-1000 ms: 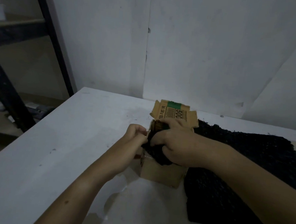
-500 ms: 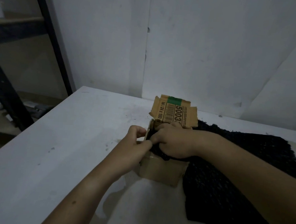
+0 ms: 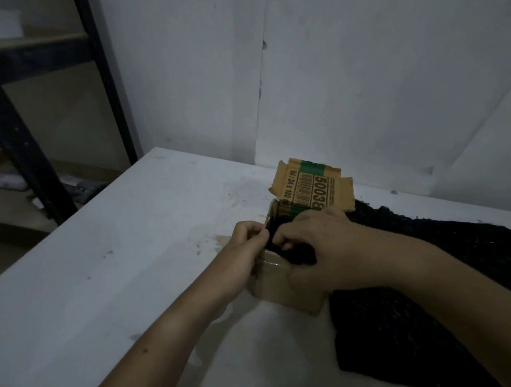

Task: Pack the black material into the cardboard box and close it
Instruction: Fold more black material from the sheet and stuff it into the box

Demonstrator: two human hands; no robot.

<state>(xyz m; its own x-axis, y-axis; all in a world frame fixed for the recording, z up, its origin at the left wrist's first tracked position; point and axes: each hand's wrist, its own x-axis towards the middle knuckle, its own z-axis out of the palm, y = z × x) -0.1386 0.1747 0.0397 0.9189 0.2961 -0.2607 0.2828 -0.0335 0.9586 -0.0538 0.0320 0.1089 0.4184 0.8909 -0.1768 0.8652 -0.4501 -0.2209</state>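
A small brown cardboard box (image 3: pixel 279 286) stands on the white table, its far flap (image 3: pixel 311 186) upright with a barcode and a green stripe. Black material (image 3: pixel 295 250) fills its open top. My right hand (image 3: pixel 319 247) lies over the box opening, fingers curled down onto the black material inside. My left hand (image 3: pixel 247 243) is at the box's left edge, fingers pinched on the left wall or flap. A larger sheet of black material (image 3: pixel 421 290) lies flat on the table to the right of the box, under my right forearm.
The white table (image 3: pixel 111 274) is stained and scuffed; its left edge runs diagonally. A white wall stands close behind the box. A dark metal rack (image 3: pixel 28 157) with shelves stands to the left beyond the table edge.
My right hand has shifted down over the box opening, pressing the black material lower. My left hand stays at the box's left edge. The far flap shows more of its print.
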